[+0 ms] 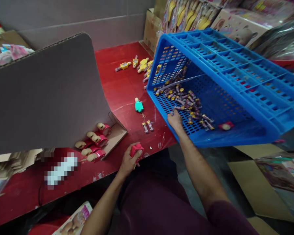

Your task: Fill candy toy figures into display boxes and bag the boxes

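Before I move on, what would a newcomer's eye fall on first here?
Probably the large blue slatted plastic crate, tipped on its side at the right, with small clear yellow-ended tubes and the right hand inside it. Next, the tall grey cardboard flap standing at the left. Then the small red plastic piece in the grip of the left hand, near the edge of the red tabletop.
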Action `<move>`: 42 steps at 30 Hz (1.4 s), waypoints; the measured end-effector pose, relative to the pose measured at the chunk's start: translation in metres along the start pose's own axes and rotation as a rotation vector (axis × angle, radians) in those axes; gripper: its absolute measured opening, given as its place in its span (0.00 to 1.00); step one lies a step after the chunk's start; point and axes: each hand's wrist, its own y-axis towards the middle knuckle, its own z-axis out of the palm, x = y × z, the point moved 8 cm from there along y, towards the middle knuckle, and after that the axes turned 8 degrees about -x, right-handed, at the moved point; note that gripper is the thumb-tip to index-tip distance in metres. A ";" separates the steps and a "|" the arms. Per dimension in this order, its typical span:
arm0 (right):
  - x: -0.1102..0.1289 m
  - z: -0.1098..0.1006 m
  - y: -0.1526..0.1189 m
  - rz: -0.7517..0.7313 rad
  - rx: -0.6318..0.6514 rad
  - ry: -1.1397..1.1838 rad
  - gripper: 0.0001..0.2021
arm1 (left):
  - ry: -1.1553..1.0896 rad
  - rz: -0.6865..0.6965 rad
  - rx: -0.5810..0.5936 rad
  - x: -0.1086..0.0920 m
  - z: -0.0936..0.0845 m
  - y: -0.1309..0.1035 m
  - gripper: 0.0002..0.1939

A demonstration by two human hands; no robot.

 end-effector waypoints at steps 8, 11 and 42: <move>0.048 0.003 -0.147 -0.378 0.659 1.013 0.27 | 0.024 0.195 -0.010 -0.024 -0.009 -0.015 0.23; 0.056 -0.001 -0.167 -0.531 0.789 0.834 0.20 | 0.034 0.138 0.047 -0.021 -0.011 -0.024 0.25; 0.031 -0.012 -0.246 -1.428 0.917 0.327 0.12 | 0.394 0.138 0.313 0.013 0.011 -0.085 0.18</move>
